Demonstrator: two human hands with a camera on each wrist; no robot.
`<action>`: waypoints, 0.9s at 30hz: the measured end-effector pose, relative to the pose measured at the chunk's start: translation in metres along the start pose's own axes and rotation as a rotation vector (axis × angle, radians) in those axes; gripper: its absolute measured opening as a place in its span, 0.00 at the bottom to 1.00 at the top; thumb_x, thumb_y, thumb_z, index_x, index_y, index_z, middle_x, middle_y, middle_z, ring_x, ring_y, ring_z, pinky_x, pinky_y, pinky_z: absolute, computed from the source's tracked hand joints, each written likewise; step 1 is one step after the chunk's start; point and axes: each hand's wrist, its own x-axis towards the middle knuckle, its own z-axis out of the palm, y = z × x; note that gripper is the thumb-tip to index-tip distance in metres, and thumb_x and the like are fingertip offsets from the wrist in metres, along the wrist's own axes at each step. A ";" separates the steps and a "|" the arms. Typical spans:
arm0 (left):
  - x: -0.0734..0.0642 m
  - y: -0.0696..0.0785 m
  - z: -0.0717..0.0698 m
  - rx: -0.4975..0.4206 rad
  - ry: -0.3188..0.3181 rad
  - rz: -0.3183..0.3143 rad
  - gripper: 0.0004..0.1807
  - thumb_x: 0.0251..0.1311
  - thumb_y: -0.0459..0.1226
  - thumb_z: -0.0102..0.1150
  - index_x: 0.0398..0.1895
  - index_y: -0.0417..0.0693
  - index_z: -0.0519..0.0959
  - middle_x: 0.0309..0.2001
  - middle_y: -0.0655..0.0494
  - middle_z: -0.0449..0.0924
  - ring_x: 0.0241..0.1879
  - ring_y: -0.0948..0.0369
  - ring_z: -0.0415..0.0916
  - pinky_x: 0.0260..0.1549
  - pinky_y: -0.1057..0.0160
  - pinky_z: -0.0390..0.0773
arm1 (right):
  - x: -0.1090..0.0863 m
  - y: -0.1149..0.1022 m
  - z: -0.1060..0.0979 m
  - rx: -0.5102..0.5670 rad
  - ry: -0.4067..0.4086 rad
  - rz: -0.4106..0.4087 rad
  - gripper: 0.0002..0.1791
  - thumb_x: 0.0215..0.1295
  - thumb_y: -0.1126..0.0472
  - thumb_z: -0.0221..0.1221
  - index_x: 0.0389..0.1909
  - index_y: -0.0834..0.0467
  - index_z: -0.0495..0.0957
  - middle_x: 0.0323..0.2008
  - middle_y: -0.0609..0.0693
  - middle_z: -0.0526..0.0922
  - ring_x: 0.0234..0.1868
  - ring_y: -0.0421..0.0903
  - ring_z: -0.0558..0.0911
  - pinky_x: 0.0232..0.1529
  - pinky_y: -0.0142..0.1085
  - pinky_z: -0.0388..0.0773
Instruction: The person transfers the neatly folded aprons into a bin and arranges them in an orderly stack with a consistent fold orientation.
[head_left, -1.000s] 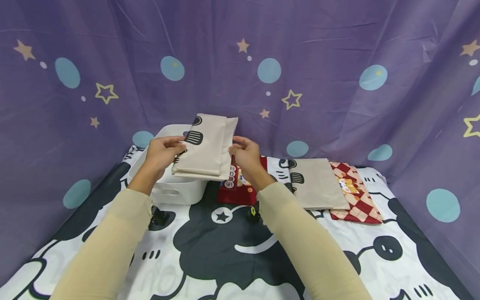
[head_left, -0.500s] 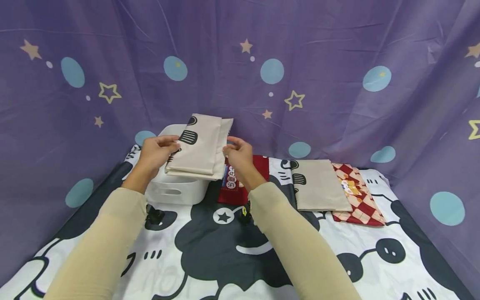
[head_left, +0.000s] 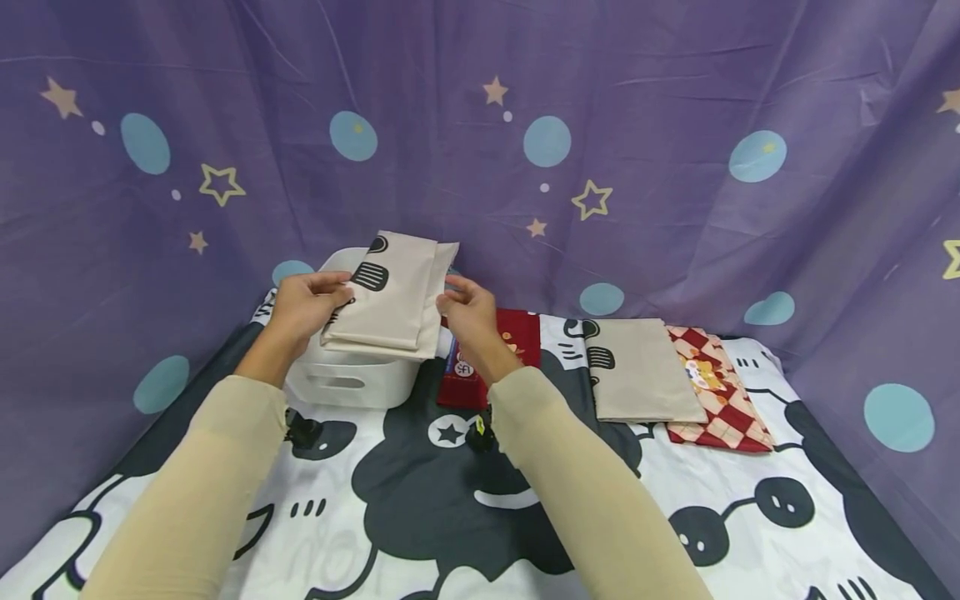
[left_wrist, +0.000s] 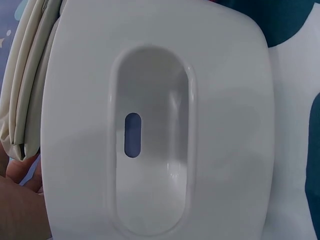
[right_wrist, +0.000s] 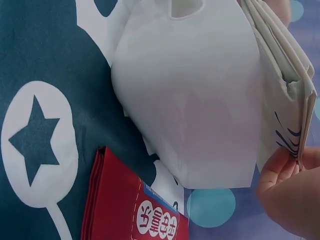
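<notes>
A folded beige cloth with black printed shapes is held up between both hands, tilted over the white plastic basket. My left hand pinches its left edge between thumb and fingers. On the opposite side, my right hand pinches the right edge. Stacked fold layers of the cloth show in the right wrist view, with the right fingertips at its corner. The basket's outer wall, with a slotted handle hole, fills the left wrist view; the cloth hides much of its opening in the head view.
Right of the basket lies a folded red item with a printed label, partly behind my right hand. Farther right, a second folded beige cloth overlaps a red checkered folded item. A purple curtain hangs behind the patterned tabletop cloth.
Both hands have carried the folded beige cloth slightly left, farther over the basket, and a little lower. More of the red item now shows to the right of my right hand.
</notes>
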 end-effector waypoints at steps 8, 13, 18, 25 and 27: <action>0.001 -0.003 -0.004 0.021 0.013 -0.010 0.20 0.68 0.35 0.65 0.61 0.38 0.81 0.30 0.73 0.80 0.37 0.72 0.75 0.35 0.78 0.74 | 0.002 0.002 0.006 0.023 -0.029 0.020 0.26 0.67 0.79 0.56 0.66 0.65 0.76 0.51 0.61 0.79 0.43 0.47 0.80 0.51 0.43 0.83; 0.002 -0.006 -0.008 0.012 0.016 -0.014 0.20 0.68 0.34 0.65 0.62 0.37 0.81 0.29 0.74 0.80 0.38 0.73 0.74 0.36 0.79 0.73 | 0.001 0.005 0.008 0.038 -0.062 0.026 0.28 0.67 0.80 0.54 0.67 0.66 0.74 0.52 0.64 0.78 0.45 0.50 0.81 0.53 0.43 0.83; 0.003 -0.009 -0.012 0.007 0.009 -0.025 0.21 0.68 0.34 0.64 0.62 0.37 0.80 0.30 0.74 0.79 0.39 0.72 0.74 0.37 0.79 0.74 | 0.000 0.005 0.008 0.040 -0.140 0.023 0.29 0.68 0.81 0.51 0.70 0.68 0.70 0.58 0.68 0.75 0.54 0.56 0.81 0.59 0.46 0.80; 0.006 -0.013 -0.020 0.045 0.013 -0.041 0.21 0.69 0.35 0.64 0.63 0.39 0.80 0.29 0.77 0.80 0.42 0.72 0.73 0.39 0.79 0.72 | 0.000 0.010 0.011 0.024 -0.236 0.012 0.31 0.66 0.83 0.51 0.71 0.70 0.66 0.63 0.68 0.74 0.61 0.58 0.77 0.63 0.45 0.76; 0.007 -0.013 -0.021 0.051 0.013 -0.037 0.21 0.68 0.35 0.65 0.63 0.39 0.80 0.30 0.77 0.80 0.42 0.72 0.72 0.40 0.79 0.72 | 0.000 0.009 0.012 0.007 -0.252 0.003 0.32 0.66 0.84 0.52 0.72 0.71 0.66 0.63 0.69 0.74 0.62 0.60 0.77 0.64 0.45 0.75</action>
